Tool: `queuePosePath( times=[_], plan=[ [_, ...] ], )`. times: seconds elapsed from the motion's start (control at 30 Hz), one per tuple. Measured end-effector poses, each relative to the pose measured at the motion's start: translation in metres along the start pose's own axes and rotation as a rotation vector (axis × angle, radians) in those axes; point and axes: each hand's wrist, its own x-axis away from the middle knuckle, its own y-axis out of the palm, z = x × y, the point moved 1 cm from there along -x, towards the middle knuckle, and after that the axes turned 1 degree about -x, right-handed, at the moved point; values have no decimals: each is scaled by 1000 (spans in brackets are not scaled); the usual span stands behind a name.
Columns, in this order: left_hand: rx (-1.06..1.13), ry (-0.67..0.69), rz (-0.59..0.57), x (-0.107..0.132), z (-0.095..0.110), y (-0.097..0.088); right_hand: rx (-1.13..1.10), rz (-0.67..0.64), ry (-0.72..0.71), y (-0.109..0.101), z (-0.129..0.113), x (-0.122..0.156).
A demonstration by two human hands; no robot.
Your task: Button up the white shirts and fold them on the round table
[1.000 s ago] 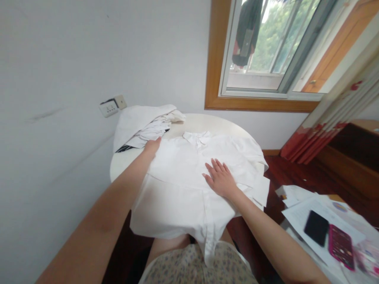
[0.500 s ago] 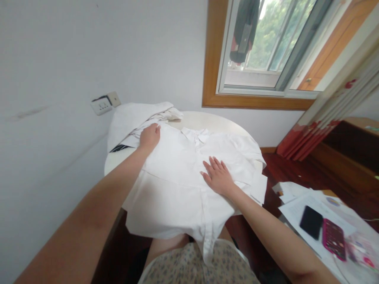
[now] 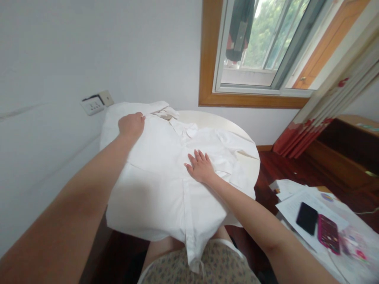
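A white collared shirt (image 3: 154, 157) lies spread over a round white table (image 3: 204, 116), its collar toward the wall and its hem hanging over the near edge by my lap. My left hand (image 3: 132, 125) is closed on the shirt's fabric near the shoulder, at the table's left side. Flat on the shirt front, with fingers spread, rests my right hand (image 3: 200, 165). More white cloth (image 3: 124, 108) is bunched behind my left hand, and where it joins the shirt I cannot tell.
A wall socket (image 3: 93, 105) is just left of the table. At the right, a second surface holds papers (image 3: 291, 201), a black phone (image 3: 307, 218) and a pink-cased phone (image 3: 328, 234). A wood-framed window (image 3: 207, 59) and a curtain (image 3: 308, 110) stand beyond.
My left hand has pulled the shirt leftward across the table, covering the dark patterned bit at the left. My right hand has shifted left with the fabric, still flat.
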Motion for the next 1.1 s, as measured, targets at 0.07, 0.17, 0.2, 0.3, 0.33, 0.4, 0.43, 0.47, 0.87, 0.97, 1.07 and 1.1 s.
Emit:
queuePosePath(
  times=[0.07,0.17,0.2,0.3,0.33,0.4,0.43,0.47,0.87,0.97,1.07,1.1],
  plan=[
    [-8,13,-8,-1,-8,-2,-13,-7,-11,2,-4,-6],
    [-2,13,25,0,-17,-1,-32,-26,-23,4,-7,-14],
    [11,13,59,2,-18,0,-36,-29,-25,5,-8,-16],
    [55,31,213,12,-13,4,-36,-31,-30,7,-10,-23],
    [65,64,253,16,-7,5,-34,-30,-32,8,-10,-26],
    [93,178,275,24,10,8,-31,-32,-29,8,-12,-30],
    [114,248,258,29,22,11,-30,-35,-28,9,-13,-32],
    [135,315,234,34,35,14,-30,-38,-25,9,-15,-34],
    [247,357,-139,99,115,97,-10,-138,-50,-1,-9,-46],
    [235,379,-141,98,111,101,-4,-226,-74,-6,9,-61],
    [208,384,-165,97,111,100,30,-210,-67,-4,34,-79],
    [202,380,-174,98,112,99,39,-200,-66,-2,42,-85]
  ],
)
